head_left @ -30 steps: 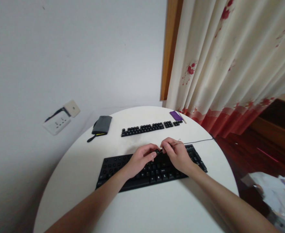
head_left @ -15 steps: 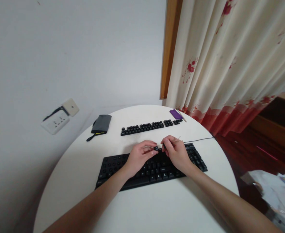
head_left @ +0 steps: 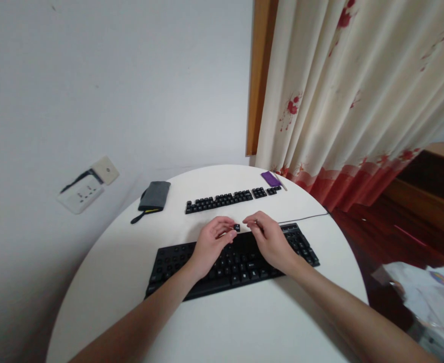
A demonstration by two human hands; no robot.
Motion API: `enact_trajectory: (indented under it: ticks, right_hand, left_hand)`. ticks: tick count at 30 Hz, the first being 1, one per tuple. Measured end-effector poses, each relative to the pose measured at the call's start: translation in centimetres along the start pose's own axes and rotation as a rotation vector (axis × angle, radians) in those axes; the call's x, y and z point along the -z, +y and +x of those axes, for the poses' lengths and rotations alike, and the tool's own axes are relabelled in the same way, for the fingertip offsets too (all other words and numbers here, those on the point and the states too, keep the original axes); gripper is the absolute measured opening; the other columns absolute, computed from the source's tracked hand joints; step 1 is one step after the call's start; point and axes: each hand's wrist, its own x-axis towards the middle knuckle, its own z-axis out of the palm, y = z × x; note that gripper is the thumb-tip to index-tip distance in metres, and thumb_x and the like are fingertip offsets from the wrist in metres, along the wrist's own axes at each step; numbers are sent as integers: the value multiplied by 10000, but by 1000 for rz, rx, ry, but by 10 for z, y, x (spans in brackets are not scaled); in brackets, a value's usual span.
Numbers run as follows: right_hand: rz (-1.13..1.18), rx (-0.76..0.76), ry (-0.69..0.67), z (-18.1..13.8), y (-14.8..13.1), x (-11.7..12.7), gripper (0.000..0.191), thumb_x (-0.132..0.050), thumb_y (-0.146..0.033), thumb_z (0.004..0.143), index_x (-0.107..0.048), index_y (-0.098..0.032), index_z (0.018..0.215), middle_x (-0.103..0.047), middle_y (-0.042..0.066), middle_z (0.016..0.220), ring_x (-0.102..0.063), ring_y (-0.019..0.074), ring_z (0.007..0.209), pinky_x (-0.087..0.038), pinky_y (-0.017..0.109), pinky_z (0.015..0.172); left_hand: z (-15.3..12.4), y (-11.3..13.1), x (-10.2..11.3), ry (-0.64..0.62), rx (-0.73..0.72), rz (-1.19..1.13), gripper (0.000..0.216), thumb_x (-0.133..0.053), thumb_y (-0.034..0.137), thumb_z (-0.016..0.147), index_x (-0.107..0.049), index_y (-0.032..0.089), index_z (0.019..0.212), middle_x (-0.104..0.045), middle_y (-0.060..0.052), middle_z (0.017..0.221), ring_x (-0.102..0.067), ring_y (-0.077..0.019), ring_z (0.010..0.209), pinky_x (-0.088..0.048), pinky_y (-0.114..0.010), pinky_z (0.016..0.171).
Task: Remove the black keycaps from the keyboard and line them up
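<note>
A black computer keyboard lies on the round white table, and several of its upper-left keys are off. Above its back edge, my left hand pinches a small black keycap between fingers and thumb. Just right of the keycap is my right hand, its fingers curled over the keyboard. A small bit of something shows by its index finger, too unclear to name. Both wrists cross the keyboard and hide some of its keys. Behind the hands stand rows of loose black keycaps.
A grey cloth pouch with a strap lies at the back left of the white table. A purple cloth and a thin stick sit at the back right. The keyboard's cable runs off the right edge.
My right hand has drawn apart from the keycap; the thin wires and dark piece at its fingers no longer show clearly. My left hand keeps the keycap. The view has shifted slightly.
</note>
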Motion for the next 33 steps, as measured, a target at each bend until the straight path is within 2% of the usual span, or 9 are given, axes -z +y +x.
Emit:
enact_trajectory:
  ticks: [2,5,9,13,16,18,21,24,33]
  right_hand:
    - [-67,51,-92,-3,-6,-2,132,-550,-264,948,-664,-200,962,-646,55,915,-592,180,829,-453,312,792]
    - [-100,53,-143,-6,-11,-3,86,-625,-264,911,-670,-206,957,-638,37,858,-579,170,760,-450,297,723]
    - [-155,57,-113,7,-1,15,90,-652,-276,888,-687,-204,930,-669,32,844,-568,157,695,-440,284,683]
    - [-383,-90,76,41,39,60,160,-675,-305,850,-717,-177,937,-711,50,844,-583,166,674,-432,285,682]
    - [-643,-370,108,63,82,91,161,-690,-268,811,-740,-158,917,-737,82,881,-651,202,803,-426,272,716]
    - [-698,-450,110,71,108,102,145,-692,-220,788,-748,-127,883,-740,117,845,-669,221,803,-421,271,698]
    - [-731,-497,100,74,136,106,146,-689,-206,780,-758,-128,881,-748,124,855,-685,223,825,-422,255,696]
    - [-743,-514,103,78,152,104,185,-678,-235,801,-759,-139,937,-754,124,914,-690,226,880,-424,247,710]
    - [-766,-541,140,85,167,106,224,-691,-271,797,-726,-153,985,-748,106,916,-681,213,859,-419,245,684]
  left_hand:
    - [1,-1,1,-13,-7,17,245,-776,265,736,-654,168,924,-705,-46,933,-657,-186,892,-537,-284,774]
    - [1,-1,4,-16,-5,42,244,-803,267,703,-682,154,882,-719,-51,898,-658,-194,881,-518,-313,847]
    - [1,-1,5,-61,-8,81,268,-718,364,814,-715,143,964,-723,-78,888,-632,-186,796,-495,-288,725]
    - [3,-2,3,-53,-6,24,375,-536,466,938,-691,130,876,-703,-103,877,-604,-177,761,-447,-262,614]
    - [4,-4,1,-28,50,-44,404,-531,491,932,-656,132,796,-680,-87,791,-590,-167,699,-426,-256,583]
    - [4,-4,0,-26,66,-61,411,-524,491,934,-651,131,784,-670,-77,765,-580,-157,671,-415,-254,577]
    - [4,-4,0,-31,78,-74,404,-521,483,937,-651,131,786,-663,-70,754,-571,-152,656,-405,-255,575]
    - [3,-3,0,-34,91,-74,405,-515,481,940,-650,136,778,-657,-66,743,-567,-155,660,-401,-258,581]
    - [3,-3,2,-66,75,22,401,-510,464,949,-655,142,759,-652,-62,741,-563,-159,682,-409,-267,604]
